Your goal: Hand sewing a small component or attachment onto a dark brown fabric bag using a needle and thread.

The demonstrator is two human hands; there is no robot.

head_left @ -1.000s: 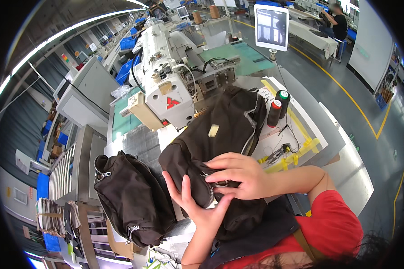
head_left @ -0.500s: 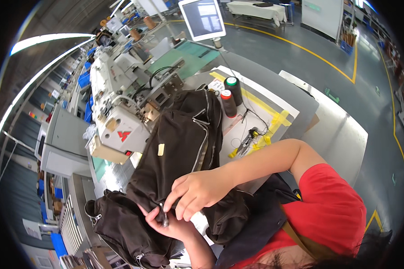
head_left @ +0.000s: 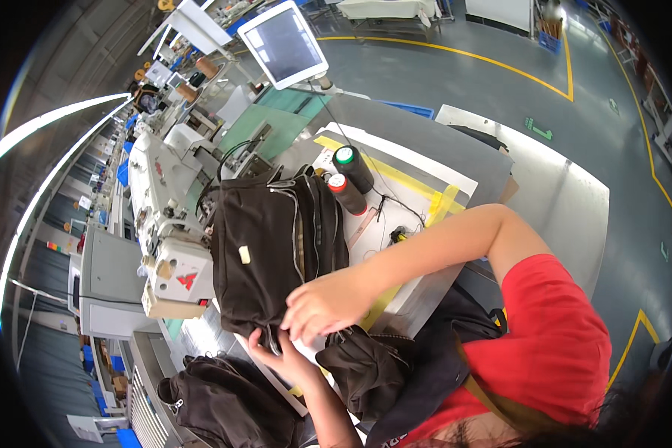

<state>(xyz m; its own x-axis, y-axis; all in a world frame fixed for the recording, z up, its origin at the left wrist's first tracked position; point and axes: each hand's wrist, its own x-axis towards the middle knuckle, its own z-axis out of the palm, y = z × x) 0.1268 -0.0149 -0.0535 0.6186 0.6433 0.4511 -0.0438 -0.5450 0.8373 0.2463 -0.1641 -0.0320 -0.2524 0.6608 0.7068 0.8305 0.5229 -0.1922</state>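
Note:
A dark brown bag (head_left: 265,239) with open zips and a small pale tag lies beside the sewing machine. My left hand (head_left: 284,358) grips its lower corner from below, thumb beside a short zip. My right hand (head_left: 325,306) is curled over the same corner, fingertips pinched at that zip; what exactly they hold is partly hidden. A second dark bag (head_left: 231,411) lies at lower left, and more dark fabric (head_left: 362,373) bunches near my body.
The white sewing machine (head_left: 164,239) stands at left. Two thread cones (head_left: 346,196), snips, loose cord and yellow tape lie on a white board (head_left: 448,187). A screen (head_left: 282,43) stands behind, with a grey side table (head_left: 567,216) at right.
The bag has shifted left and turned more upright beside the machine. My right hand has moved over the zip, its fingers curling. The whole view has also swung.

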